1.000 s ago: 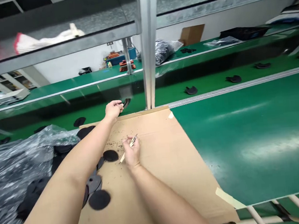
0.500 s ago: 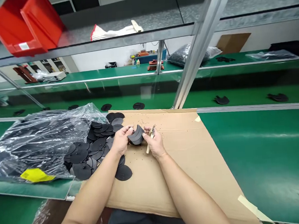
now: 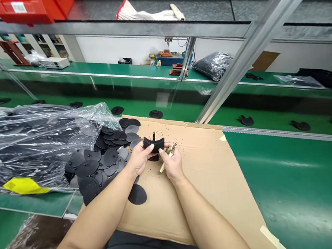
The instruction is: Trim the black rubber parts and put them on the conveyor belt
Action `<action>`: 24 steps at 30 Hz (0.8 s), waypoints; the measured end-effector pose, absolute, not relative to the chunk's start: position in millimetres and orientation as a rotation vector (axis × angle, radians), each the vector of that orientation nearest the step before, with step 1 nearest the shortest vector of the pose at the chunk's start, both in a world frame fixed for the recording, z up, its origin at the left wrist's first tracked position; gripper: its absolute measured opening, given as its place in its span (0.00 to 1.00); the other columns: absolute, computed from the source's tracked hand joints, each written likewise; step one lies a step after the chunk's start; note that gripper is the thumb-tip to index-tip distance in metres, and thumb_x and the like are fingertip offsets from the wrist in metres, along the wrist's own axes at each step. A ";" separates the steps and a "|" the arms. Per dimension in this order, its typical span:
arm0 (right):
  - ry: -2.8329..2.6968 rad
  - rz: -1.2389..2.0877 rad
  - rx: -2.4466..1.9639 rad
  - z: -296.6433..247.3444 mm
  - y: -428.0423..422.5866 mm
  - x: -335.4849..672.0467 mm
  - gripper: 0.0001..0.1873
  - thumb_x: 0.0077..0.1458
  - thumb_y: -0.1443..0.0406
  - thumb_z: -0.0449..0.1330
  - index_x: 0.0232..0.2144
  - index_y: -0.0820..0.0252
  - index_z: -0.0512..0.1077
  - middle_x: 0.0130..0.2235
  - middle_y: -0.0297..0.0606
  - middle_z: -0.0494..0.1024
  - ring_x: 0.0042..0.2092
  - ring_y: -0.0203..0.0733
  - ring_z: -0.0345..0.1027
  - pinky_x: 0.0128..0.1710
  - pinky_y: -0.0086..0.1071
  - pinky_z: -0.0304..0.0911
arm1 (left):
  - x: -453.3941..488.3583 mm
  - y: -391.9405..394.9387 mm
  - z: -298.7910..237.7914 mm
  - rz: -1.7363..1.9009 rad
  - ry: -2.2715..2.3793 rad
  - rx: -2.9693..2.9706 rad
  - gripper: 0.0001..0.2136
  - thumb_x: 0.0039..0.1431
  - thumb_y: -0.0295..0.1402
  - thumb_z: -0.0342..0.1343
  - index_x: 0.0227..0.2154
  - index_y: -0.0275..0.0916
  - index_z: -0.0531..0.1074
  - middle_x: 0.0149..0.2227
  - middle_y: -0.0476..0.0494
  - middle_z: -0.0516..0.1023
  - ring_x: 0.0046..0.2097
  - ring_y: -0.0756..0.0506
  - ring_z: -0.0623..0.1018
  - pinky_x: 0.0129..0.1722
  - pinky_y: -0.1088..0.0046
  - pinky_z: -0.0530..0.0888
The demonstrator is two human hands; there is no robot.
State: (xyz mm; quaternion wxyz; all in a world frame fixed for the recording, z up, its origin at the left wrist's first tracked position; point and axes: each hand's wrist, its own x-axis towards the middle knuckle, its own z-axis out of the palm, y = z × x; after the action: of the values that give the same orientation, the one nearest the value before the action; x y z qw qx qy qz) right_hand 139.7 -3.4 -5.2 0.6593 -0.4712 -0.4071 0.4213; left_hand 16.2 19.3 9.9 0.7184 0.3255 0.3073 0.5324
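Both hands are over the cardboard sheet (image 3: pixel 209 175). My left hand (image 3: pixel 140 157) is closed on the left end of a curved black plastic part (image 3: pixel 154 145), which has a small post sticking up behind it. My right hand (image 3: pixel 172 162) steadies the other end with its fingertips and keeps a pair of nippers (image 3: pixel 169 157) with cream handles in its grip, metal tip pointing away. Left of my hands lies a pile of round black discs (image 3: pixel 110 157), some with little pegs. One disc (image 3: pixel 137 194) lies nearer to me on the cardboard.
A clear plastic bag (image 3: pixel 36 139) of black parts lies left. Tiny black bits dot the cardboard. A green belt (image 3: pixel 183 117) beyond carries spaced black parts. A metal post (image 3: pixel 233 68) rises right of centre; a red bin (image 3: pixel 32 10) and white glove (image 3: pixel 147 15) sit on the shelf.
The curved black part has been turned in my hands, so its concave edge faces up and its post shows. My view has tilted and shifted slightly. The nippers remain in my right hand.
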 end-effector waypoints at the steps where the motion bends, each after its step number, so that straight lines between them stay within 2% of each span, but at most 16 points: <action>1: -0.947 0.946 -1.082 -5.1 -4.5 139.4 0.19 0.44 0.60 0.66 0.38 0.59 0.66 0.30 0.28 0.65 0.30 0.32 0.62 0.35 0.29 0.62 | 14.8 20.8 10.1 1.211 0.694 0.701 0.16 0.44 0.31 0.68 0.36 0.35 0.72 0.38 0.43 0.78 0.37 0.47 0.78 0.38 0.70 0.73; 5: -0.964 0.961 -1.131 -4.4 -7.7 140.1 0.32 0.38 0.59 0.70 0.45 0.55 0.63 0.34 0.28 0.64 0.33 0.32 0.63 0.35 0.28 0.64 | 7.8 24.9 12.7 1.246 0.670 0.624 0.15 0.43 0.29 0.67 0.36 0.35 0.73 0.36 0.44 0.79 0.38 0.46 0.78 0.40 0.67 0.74; 8: -0.957 1.009 -1.184 -5.6 -5.7 140.9 0.35 0.35 0.57 0.72 0.45 0.56 0.62 0.36 0.30 0.67 0.35 0.34 0.66 0.36 0.31 0.67 | 4.2 28.0 13.5 1.261 0.646 0.564 0.17 0.41 0.29 0.68 0.37 0.34 0.74 0.35 0.44 0.79 0.37 0.46 0.78 0.42 0.66 0.74; 11: -0.941 0.989 -1.245 -7.8 -1.6 143.2 0.35 0.42 0.53 0.68 0.49 0.59 0.62 0.37 0.35 0.72 0.35 0.37 0.69 0.37 0.36 0.69 | 1.0 33.0 11.6 1.242 0.649 0.532 0.17 0.44 0.32 0.67 0.38 0.35 0.72 0.34 0.44 0.78 0.36 0.46 0.78 0.41 0.63 0.74; 13: -1.036 0.878 -1.274 -8.5 -0.6 146.7 0.36 0.47 0.53 0.65 0.55 0.60 0.59 0.42 0.40 0.72 0.38 0.39 0.70 0.40 0.39 0.69 | -0.5 34.6 10.7 1.236 0.639 0.542 0.17 0.45 0.33 0.67 0.38 0.37 0.70 0.34 0.46 0.77 0.34 0.47 0.77 0.39 0.63 0.75; 16: -1.338 0.535 -1.314 -8.6 -1.7 153.7 0.37 0.52 0.55 0.61 0.60 0.58 0.56 0.51 0.47 0.68 0.43 0.43 0.69 0.46 0.43 0.67 | -1.5 33.8 10.9 1.211 0.661 0.606 0.16 0.45 0.34 0.67 0.35 0.38 0.67 0.29 0.49 0.74 0.29 0.49 0.76 0.31 0.70 0.74; 20: -1.711 0.101 -1.330 -8.3 -4.0 159.4 0.32 0.56 0.57 0.56 0.60 0.63 0.58 0.44 0.47 0.74 0.45 0.49 0.68 0.49 0.47 0.64 | -1.4 33.1 11.0 1.183 0.689 0.613 0.14 0.45 0.33 0.66 0.31 0.36 0.67 0.24 0.52 0.70 0.24 0.53 0.71 0.23 0.79 0.68; 24: -1.867 -0.025 -1.348 -5.3 -8.0 158.6 0.26 0.58 0.58 0.55 0.56 0.63 0.65 0.41 0.46 0.76 0.42 0.48 0.69 0.46 0.42 0.66 | -0.5 32.8 11.3 1.191 0.696 0.587 0.15 0.43 0.32 0.66 0.34 0.36 0.69 0.25 0.52 0.69 0.23 0.55 0.69 0.21 0.79 0.65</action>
State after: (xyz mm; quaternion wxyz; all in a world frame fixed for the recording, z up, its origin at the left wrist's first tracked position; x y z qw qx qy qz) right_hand 158.6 -8.0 -5.3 0.4073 -0.5347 -0.7404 -0.0101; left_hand -0.5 32.8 11.3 0.7319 0.2666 0.3163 0.5414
